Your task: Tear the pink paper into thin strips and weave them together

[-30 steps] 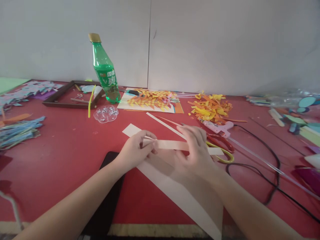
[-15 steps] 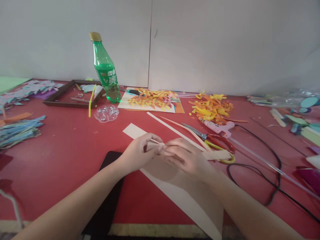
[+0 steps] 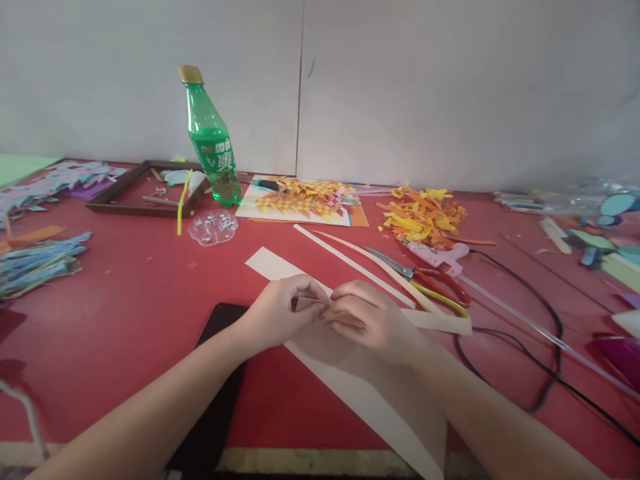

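My left hand (image 3: 283,310) and my right hand (image 3: 375,317) meet fingertip to fingertip, both pinching a cream paper strip (image 3: 440,321). Its long end sticks out to the right past my right hand; the part between the fingers is mostly hidden. Beneath my hands lies a large cream paper sheet (image 3: 350,393), reaching to the front edge. Two narrow cut strips (image 3: 353,265) rest beyond my right hand, one lying against the scissors (image 3: 410,270) with red and yellow handles.
A pink glue gun (image 3: 440,257) with a black cord lies right. Orange and yellow paper scraps (image 3: 425,217), a green bottle (image 3: 215,153), a clear dish (image 3: 213,227) and a brown frame (image 3: 135,210) stand toward the back. A black phone-like slab (image 3: 215,400) lies near my left forearm.
The strip's free end on the right has swung down and nearer to me. My fingers have shifted slightly lower, still pinched together. One loose strip's near end has moved to the right.
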{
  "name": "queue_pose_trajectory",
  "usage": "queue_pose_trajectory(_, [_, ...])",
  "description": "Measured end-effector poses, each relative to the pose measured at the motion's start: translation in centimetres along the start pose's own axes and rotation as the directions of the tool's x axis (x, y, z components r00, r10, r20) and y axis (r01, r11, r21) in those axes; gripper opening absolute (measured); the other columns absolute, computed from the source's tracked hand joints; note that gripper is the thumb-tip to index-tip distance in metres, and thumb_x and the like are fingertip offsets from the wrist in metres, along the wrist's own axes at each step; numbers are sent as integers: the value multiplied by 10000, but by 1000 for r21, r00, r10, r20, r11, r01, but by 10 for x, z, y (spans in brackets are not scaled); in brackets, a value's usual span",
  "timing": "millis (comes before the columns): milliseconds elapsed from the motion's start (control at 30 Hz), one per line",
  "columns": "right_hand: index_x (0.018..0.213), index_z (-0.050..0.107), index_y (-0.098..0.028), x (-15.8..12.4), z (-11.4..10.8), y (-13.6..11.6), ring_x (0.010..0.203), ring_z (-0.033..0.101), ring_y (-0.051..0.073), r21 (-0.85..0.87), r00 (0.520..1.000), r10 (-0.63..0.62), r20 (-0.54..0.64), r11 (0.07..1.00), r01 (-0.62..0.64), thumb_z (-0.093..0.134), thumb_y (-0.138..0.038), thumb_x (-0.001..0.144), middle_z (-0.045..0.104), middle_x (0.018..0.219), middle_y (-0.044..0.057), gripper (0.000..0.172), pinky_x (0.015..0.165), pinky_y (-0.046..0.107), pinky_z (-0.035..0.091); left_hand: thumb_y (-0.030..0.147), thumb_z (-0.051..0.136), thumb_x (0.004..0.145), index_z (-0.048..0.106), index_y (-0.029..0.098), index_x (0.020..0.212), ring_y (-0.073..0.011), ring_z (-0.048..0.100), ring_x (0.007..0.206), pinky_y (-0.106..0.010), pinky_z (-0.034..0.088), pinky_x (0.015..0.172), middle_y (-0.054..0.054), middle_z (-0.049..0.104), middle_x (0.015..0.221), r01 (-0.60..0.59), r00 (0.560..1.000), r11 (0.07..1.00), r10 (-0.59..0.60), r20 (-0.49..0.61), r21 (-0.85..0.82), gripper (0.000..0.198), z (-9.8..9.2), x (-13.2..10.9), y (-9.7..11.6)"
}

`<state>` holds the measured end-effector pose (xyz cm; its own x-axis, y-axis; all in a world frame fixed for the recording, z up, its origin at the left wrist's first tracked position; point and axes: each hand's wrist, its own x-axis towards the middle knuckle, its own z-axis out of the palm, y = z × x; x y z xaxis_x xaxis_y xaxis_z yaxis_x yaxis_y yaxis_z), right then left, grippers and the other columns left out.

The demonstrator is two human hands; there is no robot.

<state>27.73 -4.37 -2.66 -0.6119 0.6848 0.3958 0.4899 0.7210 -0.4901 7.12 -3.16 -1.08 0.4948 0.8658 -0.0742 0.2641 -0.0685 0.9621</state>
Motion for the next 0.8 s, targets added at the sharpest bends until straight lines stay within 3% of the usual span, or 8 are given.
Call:
queue_pose_trajectory(267, [993, 623, -184, 1, 2, -3, 926, 592, 161, 48, 1000, 2, -1, 999, -2, 554, -156, 892, 632, 978, 70, 126, 816, 281, 490, 161, 584, 801, 604, 167, 793, -125, 645, 752, -213, 481, 673, -16, 681, 803, -24, 1000, 999, 25, 19, -35, 22, 2, 2, -3])
queue_pose_trajectory(500, [975, 608, -196, 0, 3, 1, 895, 592, 176, 4, 999, 16, -34, 1000, -16, 537, -169, 900, 641, 968, 71, 107, 782, 304, 490, 292, 646, 795, 642, 204, 908, -157, 645, 866, -217, 486, 677, -21, 694, 907, -59, 995, 991, 68, -73, 118, 144, 0, 3, -3])
queue_pose_trajectory(633, [948, 598, -187, 0, 3, 2, 864, 586, 186, -15, 998, 36, -44, 999, -37, 513, -162, 898, 631, 943, 81, 102, 756, 317, 487, 322, 715, 733, 662, 208, 899, -162, 641, 863, -224, 512, 706, -26, 680, 921, -90, 994, 982, 99, -49, 166, 209, -1, 2, -2])
queue_pose_trajectory(800, [963, 576, -186, 1, 1, -1, 850, 584, 190, -12, 999, 38, -36, 999, -39, 452, -144, 909, 633, 915, 80, 141, 742, 322, 488, 229, 631, 798, 670, 210, 836, -150, 650, 825, -210, 522, 678, -24, 694, 896, -126, 989, 963, 141, -46, 237, 58, 1, 0, -2])
